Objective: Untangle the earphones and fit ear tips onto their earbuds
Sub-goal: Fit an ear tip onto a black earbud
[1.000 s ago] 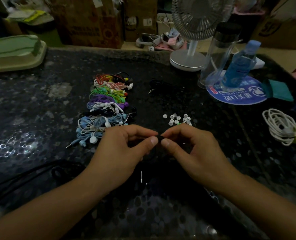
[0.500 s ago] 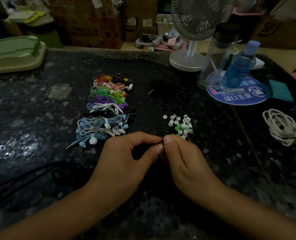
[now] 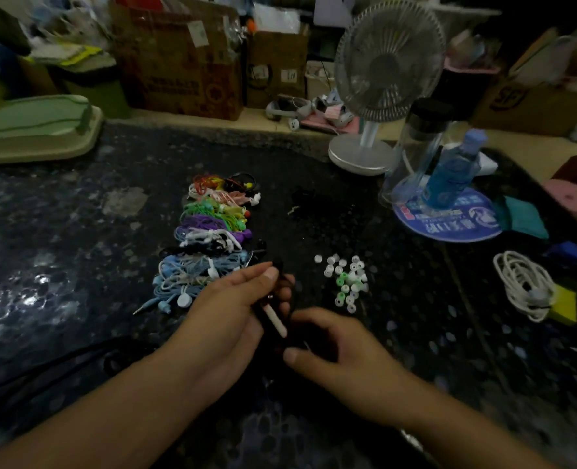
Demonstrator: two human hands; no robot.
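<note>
Light: dim, colours muted | Glare: pale patches on the glossy dark counter (image 3: 60, 252) at 9 o'clock | Blur: soft throughout, hands smeared at centre | Distortion: wide-angle bending at the edges, strongest toward 12 and 3 o'clock

A dark speckled table (image 3: 77, 252) is carrying coloured earphone bundles (image 3: 209, 242) at centre, loose ear tips (image 3: 346, 279) to their right, a fan (image 3: 364, 154), bottles (image 3: 449, 177) and a white cable coil (image 3: 523, 286) at right.
</note>
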